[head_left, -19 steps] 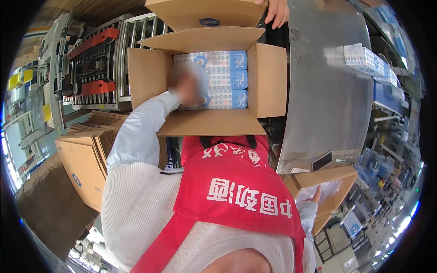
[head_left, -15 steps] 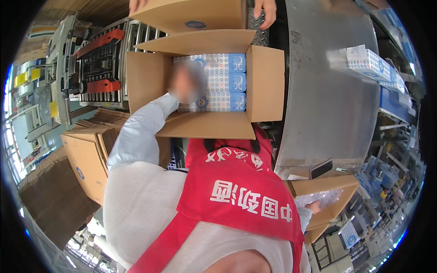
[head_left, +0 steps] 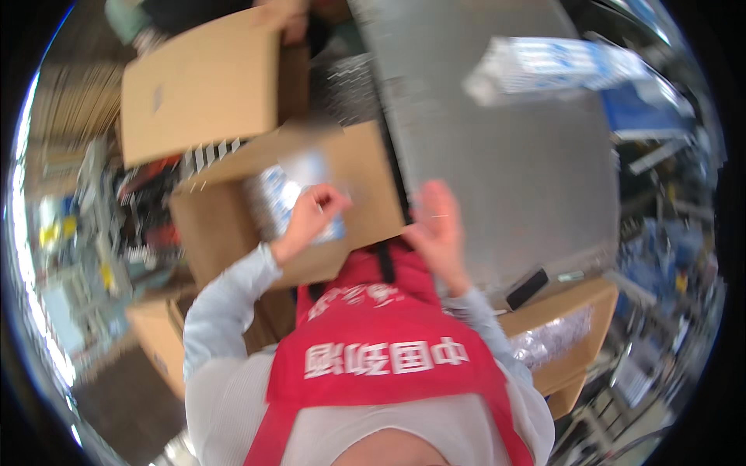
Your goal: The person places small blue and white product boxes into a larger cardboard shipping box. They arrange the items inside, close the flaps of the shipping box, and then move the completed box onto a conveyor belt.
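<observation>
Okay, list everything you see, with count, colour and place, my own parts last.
Open carton: one, brown, centre-left
Packs inside: count blurred, blue-white, in it
Second carton: one, brown, upper left
Co-worker's hand: at least one, blurred, at second carton
Roller conveyor: one, silvery, left, partly hidden
Metal table: one, grey, right
Loose packs: count unclear, blue-white, upper right
Phone-like slab: one, black, table's near edge
Third carton: one, brown, lower right
Shiny contents: count unclear, whitish, in third carton
Cardboard: count unclear, brown, lower left
Machinery: blurred, mixed colours, both sides
Apron: one, red, on the person
Sleeves: two, pale blue, lower centre
Left hand: one, bare, over open carton
Right hand: one, bare, by table's left edge
</observation>
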A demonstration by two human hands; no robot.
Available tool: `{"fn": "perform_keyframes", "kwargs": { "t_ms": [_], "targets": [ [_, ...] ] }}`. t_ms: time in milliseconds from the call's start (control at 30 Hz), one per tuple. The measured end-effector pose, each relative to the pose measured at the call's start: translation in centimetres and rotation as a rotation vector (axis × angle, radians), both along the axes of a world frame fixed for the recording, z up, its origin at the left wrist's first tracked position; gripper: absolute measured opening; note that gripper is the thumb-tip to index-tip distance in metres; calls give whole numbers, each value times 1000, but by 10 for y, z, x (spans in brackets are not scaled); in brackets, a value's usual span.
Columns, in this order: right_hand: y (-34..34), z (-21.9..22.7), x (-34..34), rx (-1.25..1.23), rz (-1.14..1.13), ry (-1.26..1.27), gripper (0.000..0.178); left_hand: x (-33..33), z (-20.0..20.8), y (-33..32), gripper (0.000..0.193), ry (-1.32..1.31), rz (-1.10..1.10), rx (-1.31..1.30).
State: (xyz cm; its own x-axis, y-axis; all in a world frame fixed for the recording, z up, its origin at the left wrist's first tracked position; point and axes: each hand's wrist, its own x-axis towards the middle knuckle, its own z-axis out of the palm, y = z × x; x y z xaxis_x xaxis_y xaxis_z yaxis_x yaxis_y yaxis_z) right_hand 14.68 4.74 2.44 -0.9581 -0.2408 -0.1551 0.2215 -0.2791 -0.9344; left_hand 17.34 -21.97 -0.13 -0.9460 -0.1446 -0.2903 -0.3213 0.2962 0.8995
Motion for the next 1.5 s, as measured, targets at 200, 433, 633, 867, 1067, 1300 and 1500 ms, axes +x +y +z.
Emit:
{"fn": "perform_keyframes", "kwargs": {
  "t_ms": [200, 433, 633, 867, 1067, 1300, 1500],
  "targets": [
    [91, 16, -17, 207, -530, 165, 22, -112, 75, 169, 40, 298, -729, -219],
    [415, -68, 197, 1557, -1196, -257, 44, -335, 55, 254, 88, 903, -659, -926],
    [360, -33, 39, 1302, -1487, 126, 49, -415, 7, 248, 103, 538, -603, -959],
    [260, -17, -229, 883, -487, 608, 38, -281, 54, 214, 110, 61, -596, -993],
    [197, -6, -447, 1382, -347, 611, 57, -199, 35, 180, 94, 212, -245, -784],
    [151, -17, -445, 1418, -173, 459, 78, -224, 21, 187, 83, 270, -33, -844],
    [105, -19, -314, 1104, 174, 935, 65, -225, 5, 176, 77, 264, -19, -952]
  ]
}}
